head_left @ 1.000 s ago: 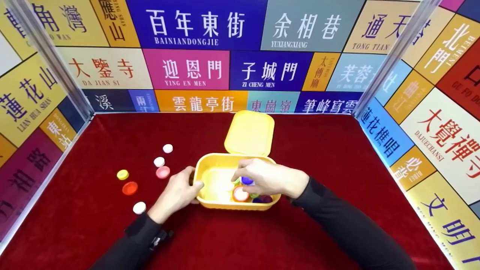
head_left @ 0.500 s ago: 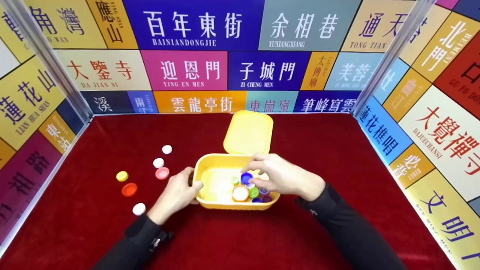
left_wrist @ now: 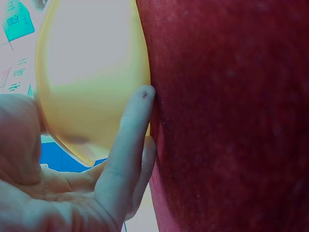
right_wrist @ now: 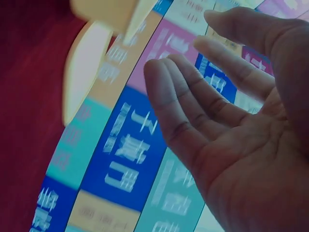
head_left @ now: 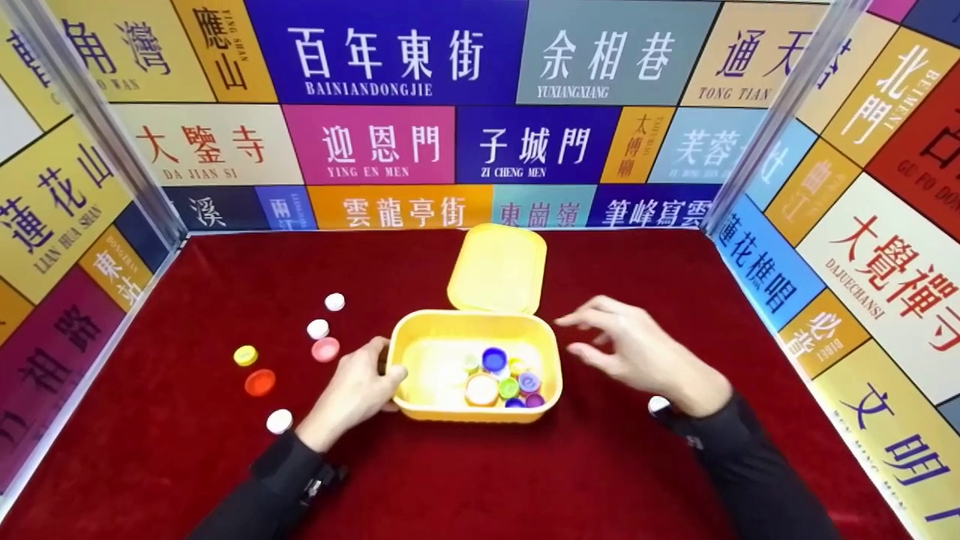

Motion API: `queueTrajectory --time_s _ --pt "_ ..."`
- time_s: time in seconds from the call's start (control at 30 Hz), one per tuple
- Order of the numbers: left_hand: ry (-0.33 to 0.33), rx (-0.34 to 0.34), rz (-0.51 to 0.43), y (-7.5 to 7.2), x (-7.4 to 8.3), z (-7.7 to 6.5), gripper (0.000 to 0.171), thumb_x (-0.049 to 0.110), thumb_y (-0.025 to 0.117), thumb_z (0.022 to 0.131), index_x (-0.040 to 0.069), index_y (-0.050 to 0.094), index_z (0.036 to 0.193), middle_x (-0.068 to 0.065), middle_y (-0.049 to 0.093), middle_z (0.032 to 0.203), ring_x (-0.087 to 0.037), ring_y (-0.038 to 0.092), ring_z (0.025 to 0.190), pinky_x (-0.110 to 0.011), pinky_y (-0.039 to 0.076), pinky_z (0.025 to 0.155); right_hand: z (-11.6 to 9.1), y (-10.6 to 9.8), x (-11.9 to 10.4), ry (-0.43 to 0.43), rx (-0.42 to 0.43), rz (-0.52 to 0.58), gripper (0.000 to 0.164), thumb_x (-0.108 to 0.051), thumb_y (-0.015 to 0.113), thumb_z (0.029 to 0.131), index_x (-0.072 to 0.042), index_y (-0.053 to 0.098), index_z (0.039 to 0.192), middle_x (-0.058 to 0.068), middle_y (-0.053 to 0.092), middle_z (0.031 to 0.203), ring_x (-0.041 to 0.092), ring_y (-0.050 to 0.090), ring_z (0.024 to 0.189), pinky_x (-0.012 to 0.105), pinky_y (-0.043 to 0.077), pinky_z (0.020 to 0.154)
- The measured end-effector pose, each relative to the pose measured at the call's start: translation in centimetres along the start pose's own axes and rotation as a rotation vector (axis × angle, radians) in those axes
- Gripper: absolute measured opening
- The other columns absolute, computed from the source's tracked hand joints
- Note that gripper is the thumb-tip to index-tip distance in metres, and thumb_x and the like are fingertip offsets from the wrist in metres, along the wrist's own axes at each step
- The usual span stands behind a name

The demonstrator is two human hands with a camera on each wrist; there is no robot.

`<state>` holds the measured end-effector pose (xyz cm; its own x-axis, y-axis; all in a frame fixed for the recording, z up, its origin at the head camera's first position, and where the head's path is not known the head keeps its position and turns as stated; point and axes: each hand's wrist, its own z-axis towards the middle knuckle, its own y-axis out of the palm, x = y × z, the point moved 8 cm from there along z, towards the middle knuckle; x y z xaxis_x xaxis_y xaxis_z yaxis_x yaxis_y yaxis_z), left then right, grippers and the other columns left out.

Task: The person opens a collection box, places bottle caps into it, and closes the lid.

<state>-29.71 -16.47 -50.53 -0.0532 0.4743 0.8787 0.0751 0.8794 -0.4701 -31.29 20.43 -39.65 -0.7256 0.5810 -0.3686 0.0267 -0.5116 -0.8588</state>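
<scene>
A yellow plastic box (head_left: pixel 442 414) stands open in the middle of the red cloth. My left hand (head_left: pixel 366 379) grips its left end, thumb over the rim and fingers against the outer wall; the left wrist view shows those fingers (left_wrist: pixel 125 140) along the wall. Several bottle caps lie in the right part of the box, among them a blue cap (head_left: pixel 494 359), a green cap (head_left: pixel 508 387), a purple cap (head_left: pixel 535 400) and a large white cap with an orange rim (head_left: pixel 481 389). My right hand (head_left: pixel 637 349) hovers right of the box, fingers apart, palm bare in the right wrist view.
Left of the box lie a red cap (head_left: pixel 260 382), a yellow cap (head_left: pixel 245 355), a pink cap (head_left: pixel 325 349) and several white caps (head_left: pixel 280 421). Behind it lies the yellow lid (head_left: pixel 499 266). Another white cap (head_left: pixel 658 405) shows beside the right wrist. Printed panels (head_left: pixel 375 142) wall the table.
My right hand has come up out of the box and moved right, clear of its rim, uncovering the caps inside. The left hand keeps its grip on the box.
</scene>
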Motion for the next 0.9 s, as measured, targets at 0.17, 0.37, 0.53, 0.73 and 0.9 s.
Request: queueTrajectory --time_s 0.17,0.37,0.53,0.73,0.9 --pt "0.010 0.008 0.009 -0.1 0.1 0.0 0.041 0.008 0.067 0.102 -0.002 0.068 0.142 -0.021 0.078 0.125 -0.026 0.086 0.088 -0.040 0.075 0.064 -3.2 -1.0 2.9 0.124 -0.028 -0.085 0.041 -0.015 0.090 0.103 -0.014 0.082 0.143 0.008 0.078 0.130 0.021 0.077 0.108 0.047 0.074 0.091" --pt "0.002 0.006 0.011 0.0 0.1 -0.1 0.040 0.009 0.067 0.103 -0.001 0.069 0.142 -0.020 0.078 0.122 -0.025 0.086 0.086 -0.040 0.075 0.064 -6.8 -1.0 5.4 0.232 -0.109 -0.138 0.047 -0.020 0.093 0.099 -0.011 0.081 0.144 0.011 0.077 0.132 0.022 0.070 0.105 0.041 0.064 0.090" --pt "0.003 0.009 0.013 0.0 0.1 -0.1 0.041 0.009 0.067 0.103 -0.001 0.069 0.143 -0.020 0.078 0.121 -0.025 0.086 0.085 -0.040 0.075 0.064 -8.5 -0.3 6.6 0.300 -0.179 -0.126 0.051 -0.024 0.098 0.094 -0.012 0.083 0.141 0.011 0.076 0.130 0.026 0.071 0.108 0.041 0.063 0.093" --pt "0.002 0.007 0.015 0.1 0.1 -0.1 0.041 0.010 0.067 0.103 -0.001 0.068 0.143 -0.020 0.078 0.118 -0.026 0.086 0.083 -0.041 0.075 0.064 -9.5 0.7 7.2 0.340 -0.249 -0.094 0.045 -0.013 0.096 0.089 -0.016 0.087 0.134 0.006 0.076 0.123 0.026 0.074 0.109 0.042 0.067 0.094" --pt "-0.004 0.008 0.005 0.1 0.0 -0.1 0.041 0.010 0.067 0.103 0.000 0.069 0.143 -0.020 0.078 0.118 -0.025 0.086 0.084 -0.041 0.075 0.064 -9.7 0.9 7.3 0.305 -0.249 -0.084 0.039 -0.004 0.091 0.088 -0.016 0.089 0.125 0.004 0.077 0.116 0.024 0.076 0.100 0.035 0.067 0.088"
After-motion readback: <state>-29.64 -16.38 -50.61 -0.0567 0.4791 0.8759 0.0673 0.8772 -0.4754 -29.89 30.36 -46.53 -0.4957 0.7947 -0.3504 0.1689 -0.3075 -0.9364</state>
